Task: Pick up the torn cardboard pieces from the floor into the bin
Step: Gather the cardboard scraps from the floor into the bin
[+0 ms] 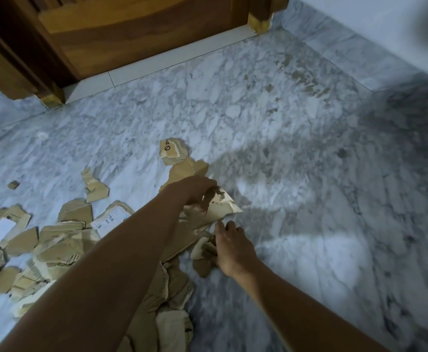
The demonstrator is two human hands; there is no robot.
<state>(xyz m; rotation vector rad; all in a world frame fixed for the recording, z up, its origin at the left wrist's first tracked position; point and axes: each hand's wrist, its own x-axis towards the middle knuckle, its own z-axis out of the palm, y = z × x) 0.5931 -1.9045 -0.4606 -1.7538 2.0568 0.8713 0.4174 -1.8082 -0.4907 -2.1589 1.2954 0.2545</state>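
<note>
Apparently left hand [195,193] around a cardboard piece [225,206], right hand [233,247] around small scraps [203,250]

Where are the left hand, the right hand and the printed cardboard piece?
left hand [192,190]: head view, back of hand.
right hand [232,247]: head view, back of hand.
printed cardboard piece [171,148]: head view, marked top face.

Torn brown corrugated cardboard pieces [55,250] lie flat and overlapping on the floor [284,123], heaped toward 8 o'clock. A white-labelled piece [111,218] tops the heap. A black-lettered piece [172,151] lies at 12 o'clock and a tiny scrap [13,184] lies apart at 9 o'clock.
</note>
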